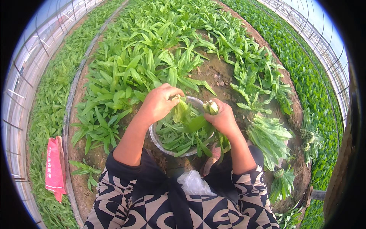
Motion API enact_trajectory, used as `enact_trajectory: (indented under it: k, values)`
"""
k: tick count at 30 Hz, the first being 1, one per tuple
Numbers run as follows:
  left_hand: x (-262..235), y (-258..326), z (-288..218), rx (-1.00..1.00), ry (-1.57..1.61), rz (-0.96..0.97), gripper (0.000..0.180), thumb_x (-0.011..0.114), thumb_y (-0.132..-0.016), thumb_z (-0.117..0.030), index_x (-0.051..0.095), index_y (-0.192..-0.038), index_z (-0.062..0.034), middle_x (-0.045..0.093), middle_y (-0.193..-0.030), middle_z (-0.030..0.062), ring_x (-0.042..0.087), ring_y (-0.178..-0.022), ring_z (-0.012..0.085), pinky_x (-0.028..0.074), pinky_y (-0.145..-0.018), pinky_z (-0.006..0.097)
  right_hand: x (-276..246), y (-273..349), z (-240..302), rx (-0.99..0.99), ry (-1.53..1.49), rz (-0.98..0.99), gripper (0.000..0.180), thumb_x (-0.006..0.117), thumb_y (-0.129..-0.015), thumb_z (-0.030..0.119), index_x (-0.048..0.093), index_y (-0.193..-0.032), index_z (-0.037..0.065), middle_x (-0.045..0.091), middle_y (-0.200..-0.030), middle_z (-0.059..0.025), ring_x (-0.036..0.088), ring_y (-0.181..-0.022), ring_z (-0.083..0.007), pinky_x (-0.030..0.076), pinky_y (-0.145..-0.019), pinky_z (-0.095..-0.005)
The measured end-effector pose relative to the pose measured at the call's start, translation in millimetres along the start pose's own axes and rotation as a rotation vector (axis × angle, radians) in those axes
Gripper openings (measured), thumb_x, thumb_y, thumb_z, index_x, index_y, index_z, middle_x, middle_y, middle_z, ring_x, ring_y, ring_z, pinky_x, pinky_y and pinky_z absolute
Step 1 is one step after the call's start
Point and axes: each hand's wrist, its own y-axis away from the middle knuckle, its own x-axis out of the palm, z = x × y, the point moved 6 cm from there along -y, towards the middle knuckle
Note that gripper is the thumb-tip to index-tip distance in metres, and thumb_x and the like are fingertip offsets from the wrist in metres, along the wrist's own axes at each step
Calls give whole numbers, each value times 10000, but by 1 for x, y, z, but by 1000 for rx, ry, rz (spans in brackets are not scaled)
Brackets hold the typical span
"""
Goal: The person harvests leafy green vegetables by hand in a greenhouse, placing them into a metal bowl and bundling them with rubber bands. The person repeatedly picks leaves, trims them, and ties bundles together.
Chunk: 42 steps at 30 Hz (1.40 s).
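Gripping a leafy green plant [210,108] by its pale cut stem end, the right hand [222,119] has its fingers curled shut around the bunch, whose long leaves hang down past the wrist toward the lap. Opposite it, the left hand [160,102] is pinched together on a single yellowish-green leaf [179,110], thumb and fingertips closed on its upper end. Both hands sit just above a round metal bowl [155,138] that rests on the soil between the knees and is filled with loose green leaves. Behind the bowl, a dense bed of growing greens [141,57] spreads away, with a bare patch of brown soil [215,74] near the right hand. On the right lie heaps of cut plants [268,135], stems bunched together. A red sack [55,168] lies far to the left, well apart from the bowl, and a clear plastic bag [195,184] rests in the lap of the patterned garment
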Motion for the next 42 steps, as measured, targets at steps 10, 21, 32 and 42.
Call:
enact_trajectory:
  k: [10, 21, 32, 42]
  values:
    - [26, 1, -16, 22, 308, 50, 249, 646, -866, -44, 642, -1110, 6, 669, -993, 71, 620, -899, 123, 502, -812, 284, 31, -1, 11, 13, -533, 133, 496, 711, -739, -69, 616, -1213, 39, 657, -1059, 5, 609, -945, -95, 492, -856, -256]
    - [32, 3, -18, 34, 395, 88, 251, 620, -874, -24, 635, -1123, 1, 667, -995, 47, 609, -918, 103, 501, -839, 281, 32, 4, 9, 110, -648, 205, 545, 703, -721, -118, 597, -1235, 32, 660, -1060, 0, 617, -931, -103, 503, -850, -263]
    - [22, 10, -32, 143, -18, -217, 207, 673, -875, -176, 632, -1031, -46, 671, -923, 136, 662, -779, 283, 527, -692, 358, 27, 4, 15, -11, -526, -20, 465, 716, -756, -82, 624, -1197, 35, 671, -1016, -2, 611, -898, -96, 506, -837, -267]
    - [18, 11, -21, 127, -245, -296, 156, 609, -882, -214, 600, -840, -64, 641, -753, 150, 626, -688, 383, 492, -588, 451, 22, 7, 20, -93, -231, -90, 405, 718, -742, -24, 655, -1130, 71, 662, -943, 19, 579, -853, -64, 485, -801, -241]
